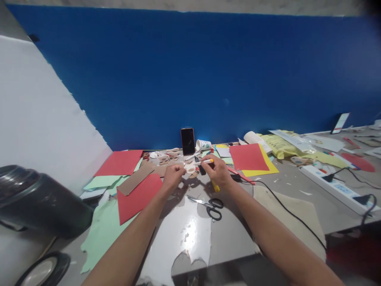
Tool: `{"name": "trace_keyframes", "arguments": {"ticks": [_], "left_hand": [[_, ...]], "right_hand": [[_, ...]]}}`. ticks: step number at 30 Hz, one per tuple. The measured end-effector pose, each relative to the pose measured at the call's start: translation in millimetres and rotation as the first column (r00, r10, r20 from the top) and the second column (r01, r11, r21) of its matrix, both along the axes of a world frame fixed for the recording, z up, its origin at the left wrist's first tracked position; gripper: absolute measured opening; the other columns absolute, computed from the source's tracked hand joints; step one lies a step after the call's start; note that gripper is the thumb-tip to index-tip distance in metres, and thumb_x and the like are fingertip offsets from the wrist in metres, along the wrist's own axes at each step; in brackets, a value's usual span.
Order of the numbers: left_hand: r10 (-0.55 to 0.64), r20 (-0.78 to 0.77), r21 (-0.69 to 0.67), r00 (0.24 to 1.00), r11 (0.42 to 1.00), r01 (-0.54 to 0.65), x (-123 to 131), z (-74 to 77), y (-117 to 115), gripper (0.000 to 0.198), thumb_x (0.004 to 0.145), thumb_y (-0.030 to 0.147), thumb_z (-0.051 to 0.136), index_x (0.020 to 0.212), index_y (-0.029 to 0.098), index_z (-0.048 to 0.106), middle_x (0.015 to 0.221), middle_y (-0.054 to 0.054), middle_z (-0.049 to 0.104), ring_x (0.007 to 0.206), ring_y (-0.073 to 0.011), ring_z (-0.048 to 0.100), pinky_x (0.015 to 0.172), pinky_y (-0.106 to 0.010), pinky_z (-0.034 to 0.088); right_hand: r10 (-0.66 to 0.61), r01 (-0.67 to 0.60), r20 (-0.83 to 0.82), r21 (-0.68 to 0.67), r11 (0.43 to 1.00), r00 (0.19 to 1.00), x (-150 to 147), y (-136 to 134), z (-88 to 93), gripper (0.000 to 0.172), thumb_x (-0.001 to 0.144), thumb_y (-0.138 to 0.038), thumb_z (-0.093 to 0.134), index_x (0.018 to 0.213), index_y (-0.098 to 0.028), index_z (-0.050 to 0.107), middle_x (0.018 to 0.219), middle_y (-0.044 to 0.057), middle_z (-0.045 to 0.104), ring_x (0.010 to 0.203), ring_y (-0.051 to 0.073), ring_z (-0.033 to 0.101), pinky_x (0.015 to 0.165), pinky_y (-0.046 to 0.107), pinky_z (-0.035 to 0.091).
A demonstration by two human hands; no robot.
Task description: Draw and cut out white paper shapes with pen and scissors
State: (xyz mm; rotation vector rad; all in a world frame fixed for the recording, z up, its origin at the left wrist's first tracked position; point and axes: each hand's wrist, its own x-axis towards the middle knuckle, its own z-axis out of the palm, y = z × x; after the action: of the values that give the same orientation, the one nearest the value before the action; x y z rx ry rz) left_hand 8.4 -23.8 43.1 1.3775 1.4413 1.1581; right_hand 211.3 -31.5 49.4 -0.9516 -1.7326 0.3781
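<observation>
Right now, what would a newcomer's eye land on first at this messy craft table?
The broad bright blue wall fills the back, and red paper sheets stand out on the grey table to the left and right. At the centre, the right hand grips a white pen with an orange cap beside the curled left hand, with black-handled scissors lying just nearer.

Grey table (229, 238): scissors (210, 206), red paper (135, 198), green sheets (102, 230), power strip (336, 184), black cable (285, 208).
</observation>
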Motion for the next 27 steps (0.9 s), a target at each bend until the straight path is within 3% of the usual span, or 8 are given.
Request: {"name": "trace_keyframes", "arguments": {"ticks": [3,7,12,17,23,27], "left_hand": [[0.009,-0.027,0.021,1.000,1.000,-0.009,-0.2,-0.9,1.6,0.017,0.061,0.026,0.063,0.049,0.021,0.052,0.045,0.002,0.045,0.045,-0.0121,0.041,0.043,-0.024,0.026],[0.012,-0.045,0.052,0.999,0.999,-0.009,-0.8,-1.8,3.5,0.017,0.062,0.027,0.063,0.049,0.021,0.054,0.048,0.000,0.049,0.048,-0.0126,0.042,0.044,-0.024,0.028],[0.003,-0.061,0.065,0.998,0.998,0.001,-1.5,-2.7,4.4,0.018,0.062,0.028,0.064,0.049,0.020,0.055,0.048,0.002,0.048,0.047,-0.0117,0.041,0.046,-0.025,0.027],[0.000,-0.069,0.036,0.998,0.999,0.003,-1.1,-3.0,4.3,0.019,0.063,0.028,0.064,0.049,0.021,0.053,0.048,0.002,0.046,0.044,-0.0113,0.041,0.044,-0.025,0.025],[0.005,-0.075,0.033,0.997,0.999,-0.003,-0.6,-0.6,2.7,0.017,0.062,0.027,0.064,0.049,0.021,0.055,0.049,0.002,0.048,0.046,-0.0119,0.043,0.045,-0.025,0.026],[0.004,-0.075,0.038,0.997,0.999,-0.001,-0.3,0.4,2.3,0.018,0.062,0.026,0.065,0.048,0.021,0.054,0.048,0.002,0.046,0.047,-0.0115,0.041,0.045,-0.025,0.025]], "right_hand": [[-0.022,0.022,0.050,0.003,1.000,0.999,-0.2,0.6,-0.6,0.013,0.091,-0.031,0.056,0.091,-0.022,0.066,0.087,0.004,0.072,0.074,0.019,0.064,0.070,0.030,0.047],[-0.125,0.126,-0.015,0.026,0.992,0.992,1.6,0.6,1.7,0.014,0.091,-0.032,0.057,0.094,-0.021,0.066,0.091,0.006,0.073,0.077,0.020,0.065,0.073,0.031,0.048],[-0.017,0.016,0.058,0.023,1.000,0.998,1.3,0.3,1.6,0.014,0.092,-0.032,0.056,0.091,-0.023,0.066,0.088,0.004,0.073,0.073,0.019,0.064,0.071,0.030,0.048],[-0.176,0.175,0.007,0.069,0.982,0.984,2.1,1.7,1.9,0.018,0.093,-0.036,0.056,0.096,-0.022,0.067,0.096,0.008,0.074,0.082,0.023,0.066,0.077,0.034,0.050],[-0.032,0.031,0.040,0.020,0.999,0.999,3.1,0.6,2.4,0.015,0.092,-0.033,0.056,0.092,-0.022,0.066,0.087,0.004,0.073,0.069,0.018,0.063,0.068,0.030,0.047],[-0.135,0.131,0.059,0.061,0.989,0.989,2.6,1.0,1.5,0.015,0.092,-0.033,0.057,0.094,-0.022,0.067,0.096,0.007,0.074,0.081,0.022,0.066,0.076,0.033,0.048]]}}
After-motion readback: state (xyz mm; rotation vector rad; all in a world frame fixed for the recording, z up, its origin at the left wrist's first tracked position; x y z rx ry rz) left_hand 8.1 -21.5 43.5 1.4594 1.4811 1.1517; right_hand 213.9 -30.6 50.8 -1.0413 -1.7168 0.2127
